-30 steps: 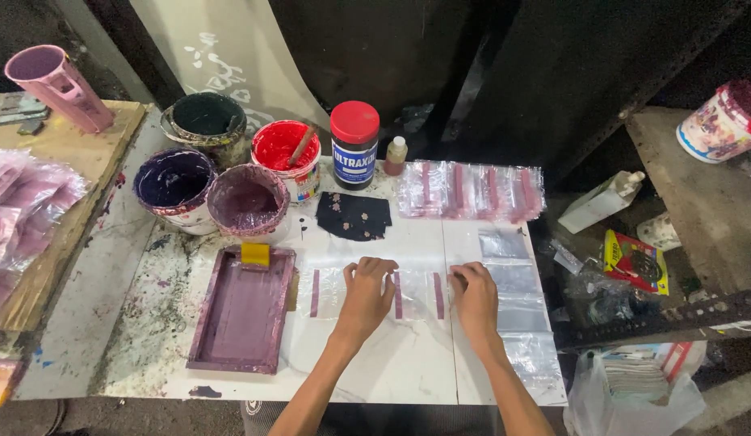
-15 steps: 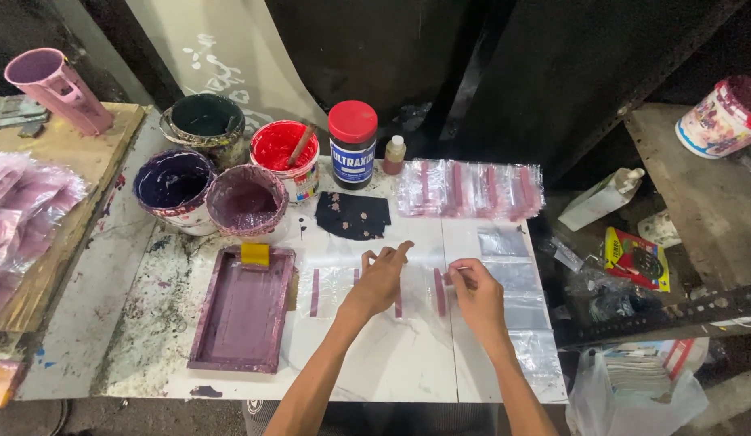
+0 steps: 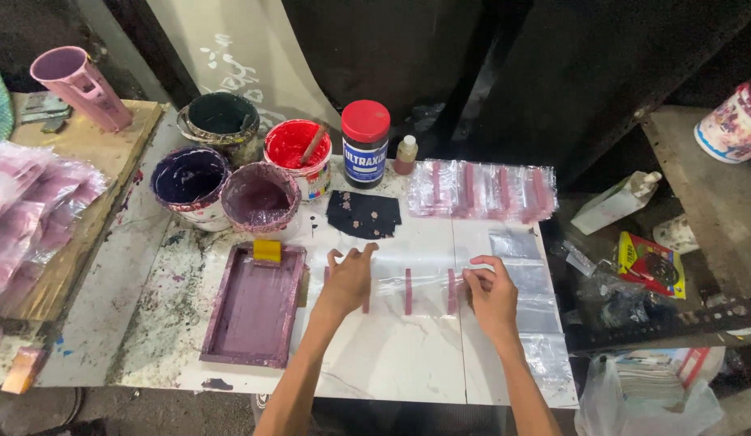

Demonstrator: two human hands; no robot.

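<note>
Both hands on clear bags (image 3: 408, 291): left hand (image 3: 349, 278) flat, right hand (image 3: 490, 292) pinching, bag edges indistinct.

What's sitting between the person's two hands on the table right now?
In the head view, between the left hand and right hand lies a clear plastic sheet with pink strips on it.

Tray (image 3: 254, 311) lies left of plastic strip (image 3: 408, 289); paint pots (image 3: 258, 198) stand behind both.
</note>
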